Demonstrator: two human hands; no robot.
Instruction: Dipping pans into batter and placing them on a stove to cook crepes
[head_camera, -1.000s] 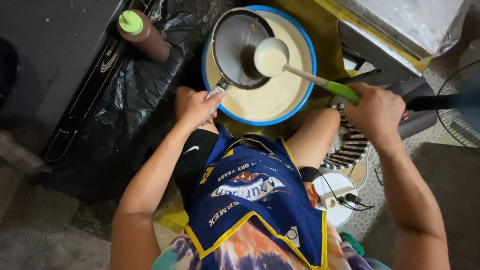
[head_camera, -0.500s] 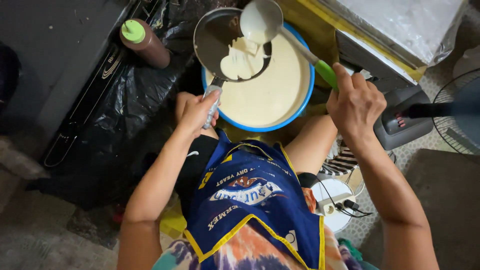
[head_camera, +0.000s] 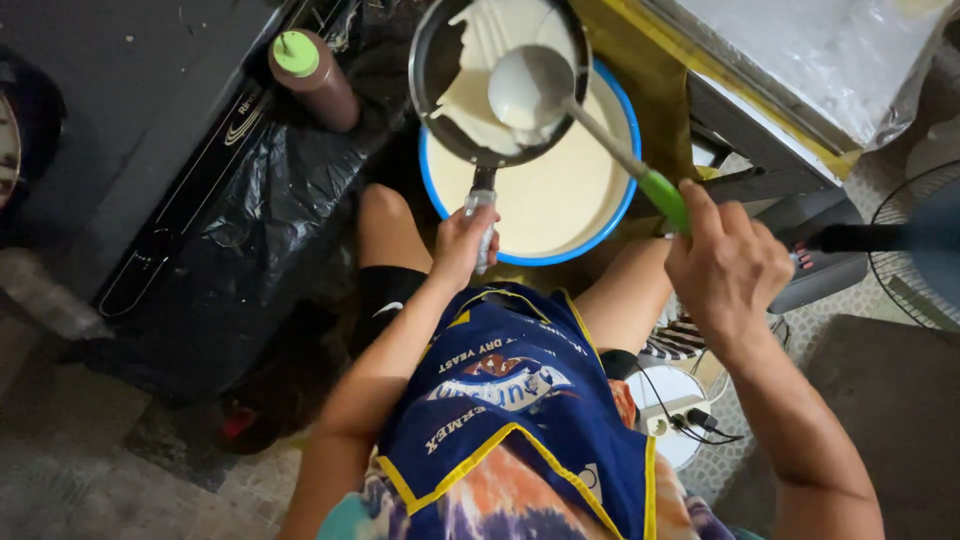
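Pale batter hides the pan (head_camera: 450, 60) base; left hand (head_camera: 462, 243) fingers grip its handle, right hand (head_camera: 725, 268) the ladle (head_camera: 560, 105).

Blue-rimmed basin (head_camera: 622, 190) (cream batter (head_camera: 550, 195)), green-handled ladle (head_camera: 600, 135)

Left hand (head_camera: 462, 245) gripping handle of dark pan (head_camera: 497, 80) over blue-rimmed batter bowl (head_camera: 612, 205); right hand (head_camera: 727, 270) holding green-handled ladle (head_camera: 530, 90) inside pan; brown squeeze bottle (head_camera: 318, 82) nearby.
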